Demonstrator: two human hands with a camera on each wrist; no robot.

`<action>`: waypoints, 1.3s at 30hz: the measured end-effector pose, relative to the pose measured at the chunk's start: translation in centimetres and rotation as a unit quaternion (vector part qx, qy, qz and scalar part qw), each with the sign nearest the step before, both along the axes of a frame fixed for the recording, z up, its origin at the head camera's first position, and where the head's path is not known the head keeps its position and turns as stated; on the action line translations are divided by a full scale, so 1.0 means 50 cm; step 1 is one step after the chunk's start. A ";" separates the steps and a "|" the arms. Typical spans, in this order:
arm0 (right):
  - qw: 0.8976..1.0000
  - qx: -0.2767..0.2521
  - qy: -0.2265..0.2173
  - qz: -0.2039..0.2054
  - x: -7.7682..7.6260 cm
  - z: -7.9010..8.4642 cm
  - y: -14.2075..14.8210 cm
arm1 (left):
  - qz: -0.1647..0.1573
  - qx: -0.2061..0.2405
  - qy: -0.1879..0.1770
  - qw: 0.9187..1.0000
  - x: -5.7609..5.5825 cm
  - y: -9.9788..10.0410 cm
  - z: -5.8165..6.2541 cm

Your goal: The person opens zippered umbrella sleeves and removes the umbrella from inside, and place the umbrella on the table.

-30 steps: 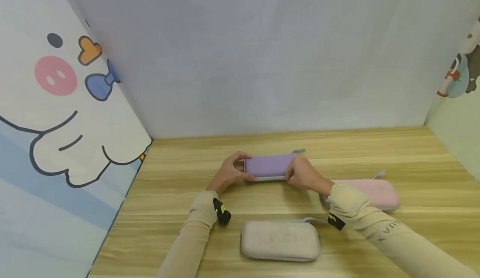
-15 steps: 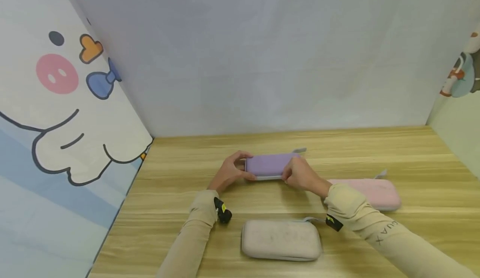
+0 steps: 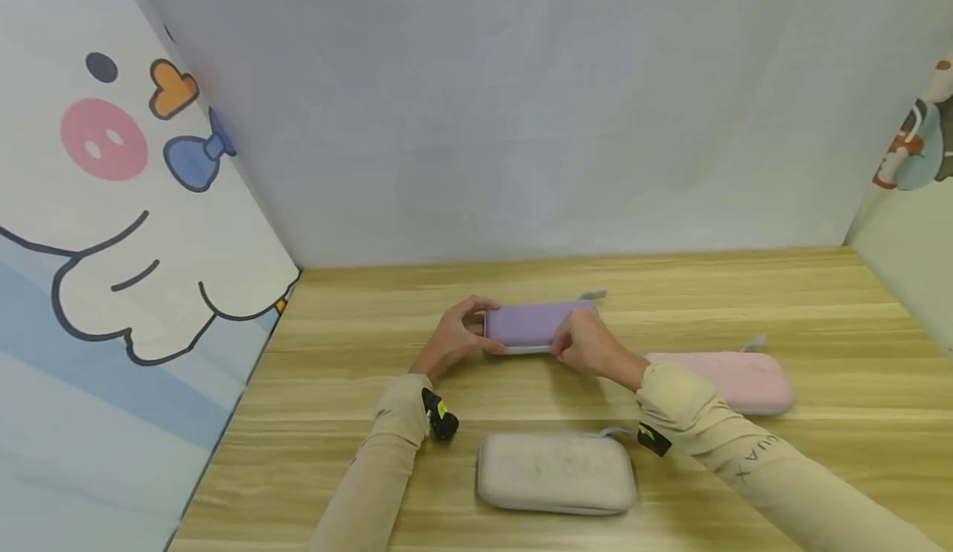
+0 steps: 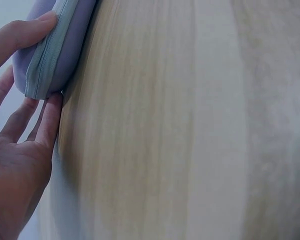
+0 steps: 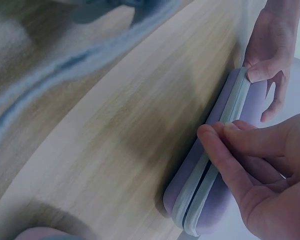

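Zipper step in hand, probably unzipping: right hand (image 3: 588, 345) pinches the zipper (image 5: 234, 101), pull hidden; left hand (image 3: 454, 342) grips the left end of the purple case (image 3: 521, 324), toward the table's (image 3: 357, 328) back. Next move calls for sliding along the seam, left bracing. Three cases: one purple, one pink case (image 3: 752, 382), one cream case (image 3: 554, 473).

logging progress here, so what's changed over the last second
The right hand has slid left along the zipper seam of the purple case, toward the left hand, still pinching at it. Nothing was newly grasped or let go. The left hand stays on the case's left end; the pink case and beige case lie as before.
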State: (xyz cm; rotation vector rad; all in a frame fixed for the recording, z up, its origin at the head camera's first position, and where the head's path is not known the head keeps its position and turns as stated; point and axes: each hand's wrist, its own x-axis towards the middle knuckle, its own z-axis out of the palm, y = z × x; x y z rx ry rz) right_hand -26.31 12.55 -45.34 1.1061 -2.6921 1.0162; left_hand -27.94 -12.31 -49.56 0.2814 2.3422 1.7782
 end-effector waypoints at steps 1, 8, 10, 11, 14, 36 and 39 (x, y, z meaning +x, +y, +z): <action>1.000 0.000 0.002 -0.001 -0.001 0.000 -0.002 | 0.000 0.002 0.000 1.000 0.000 0.000 0.000; 1.000 0.005 0.016 -0.002 0.001 0.002 -0.016 | 0.002 0.004 -0.001 1.000 0.001 0.000 0.000; 1.000 0.010 0.011 -0.004 0.002 0.004 -0.019 | 0.001 0.006 -0.002 1.000 0.001 0.000 -0.001; 1.000 0.012 0.005 -0.004 0.002 0.005 -0.021 | 0.000 0.008 -0.001 1.000 0.001 0.000 -0.001; 1.000 0.017 -0.004 -0.005 0.002 0.008 -0.026 | -0.002 0.012 -0.004 1.000 0.000 -0.002 -0.003; 1.000 0.017 -0.014 -0.002 0.000 0.004 -0.051 | -0.005 0.015 0.001 1.000 0.003 -0.001 0.001; 1.000 0.016 -0.016 -0.003 0.000 0.003 -0.053 | -0.005 0.015 0.000 1.000 0.002 -0.001 -0.001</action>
